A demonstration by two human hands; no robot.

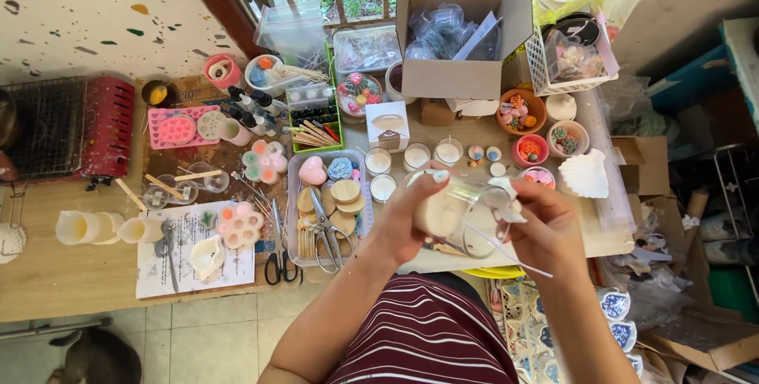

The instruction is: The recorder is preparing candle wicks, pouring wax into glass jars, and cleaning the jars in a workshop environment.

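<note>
The left hand was wrapped around a clear glass jar, clamped on its side and holding it tilted above the front edge of the worktop, just over the person's lap. The right hand was closed, its fingers pinched on a small white piece at the jar's mouth; a thin white stick slanted down from the jar toward the striped shirt. What the white piece was could not be told.

To do this well, the jar likely wanted a steady grip from the left hand while the right worked with light pressure, since the glass was tilted and held off the worktop.

Just behind the hands stood a few small glasses of white wax, near enough to be knocked. To the left lay a clear tray with wooden discs, a pink heart shape and pliers, with black-handled scissors just beside it. Further back sat an open cardboard box, a white basket and small bowls of coloured bits. A red grill stood well apart at the far left.
</note>
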